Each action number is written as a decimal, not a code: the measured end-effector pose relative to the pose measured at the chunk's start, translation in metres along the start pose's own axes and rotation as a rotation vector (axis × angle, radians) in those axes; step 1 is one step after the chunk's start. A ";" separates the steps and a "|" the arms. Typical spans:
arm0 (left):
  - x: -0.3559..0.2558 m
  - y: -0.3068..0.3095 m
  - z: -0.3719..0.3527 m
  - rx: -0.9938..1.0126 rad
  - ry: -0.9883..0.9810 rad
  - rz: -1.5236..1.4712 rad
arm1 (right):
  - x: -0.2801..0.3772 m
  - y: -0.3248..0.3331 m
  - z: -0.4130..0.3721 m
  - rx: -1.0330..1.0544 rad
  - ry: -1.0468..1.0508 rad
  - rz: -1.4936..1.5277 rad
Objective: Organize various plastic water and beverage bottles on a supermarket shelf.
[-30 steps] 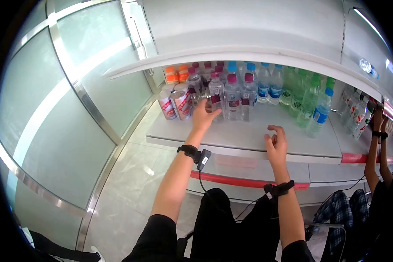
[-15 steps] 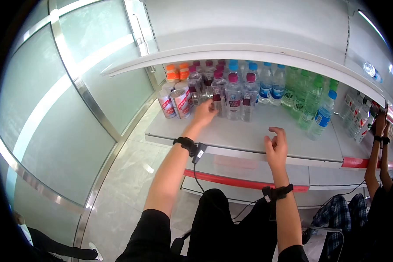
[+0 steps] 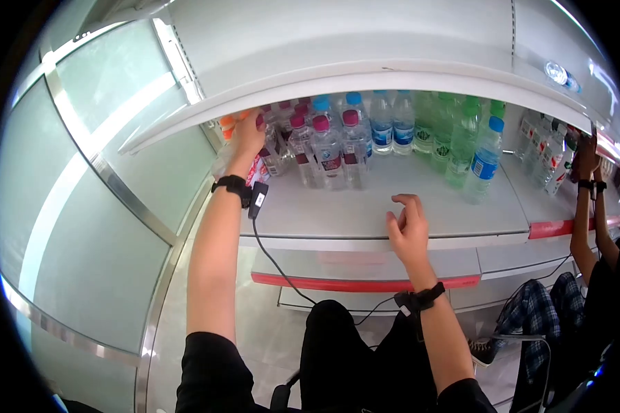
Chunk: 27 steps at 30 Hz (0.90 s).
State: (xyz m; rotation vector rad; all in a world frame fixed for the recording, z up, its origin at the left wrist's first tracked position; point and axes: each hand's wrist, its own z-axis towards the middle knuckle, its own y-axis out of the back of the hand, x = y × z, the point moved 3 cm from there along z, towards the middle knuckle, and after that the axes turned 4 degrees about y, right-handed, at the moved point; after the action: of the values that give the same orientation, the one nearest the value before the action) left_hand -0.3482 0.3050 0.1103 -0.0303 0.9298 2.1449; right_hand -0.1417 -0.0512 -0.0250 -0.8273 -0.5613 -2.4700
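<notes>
My left hand (image 3: 246,143) is at the left end of the shelf, its fingers closed around the upper part of a clear water bottle (image 3: 273,157) with a purple cap. That bottle leans a little, and the hand hides part of it. Beside it stand several more purple-capped bottles (image 3: 329,160). Below and behind the hand, red-and-white cans (image 3: 258,170) and orange-capped containers (image 3: 227,124) are partly covered. My right hand (image 3: 409,228) hovers over the shelf's front edge, fingers loosely curled and apart, holding nothing.
Blue-capped bottles (image 3: 381,124) and green bottles (image 3: 465,144) stand on the shelf (image 3: 310,213). An upper shelf (image 3: 365,79) overhangs them. A glass partition (image 3: 83,220) is on the left. At right, another person's hands (image 3: 585,160) are by a pack of bottles (image 3: 550,162). A cable (image 3: 272,258) hangs from my left wrist.
My left hand has moved left and deeper, from the front bottles to the one beside the cans, which now tilts. The view has shifted; my right hand keeps its loose curl.
</notes>
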 end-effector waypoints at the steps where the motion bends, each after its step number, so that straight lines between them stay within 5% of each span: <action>1: 0.000 0.005 -0.009 0.006 0.045 0.004 | 0.002 0.000 0.000 -0.001 0.002 -0.008; 5: -0.025 0.035 -0.050 -0.146 -0.095 -0.040 | 0.000 -0.001 0.001 0.009 0.013 -0.039; 13: -0.093 0.110 -0.115 -0.131 0.047 -0.107 | -0.008 -0.002 0.002 0.068 -0.004 -0.069; 17: -0.141 0.104 -0.164 -0.146 -0.185 -0.273 | -0.005 -0.013 0.006 0.176 0.040 -0.180; 20: -0.175 0.097 -0.175 -0.125 -0.161 -0.413 | 0.026 -0.022 0.003 0.332 0.115 -0.041; 27: -0.229 0.065 -0.182 0.105 -0.143 -0.829 | 0.013 -0.011 0.029 0.224 0.006 -0.017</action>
State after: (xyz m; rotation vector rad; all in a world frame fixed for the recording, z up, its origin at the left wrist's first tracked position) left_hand -0.2810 0.0136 0.0867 -0.1759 0.7619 1.3134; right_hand -0.1437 -0.0310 0.0021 -0.7281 -0.8283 -2.3678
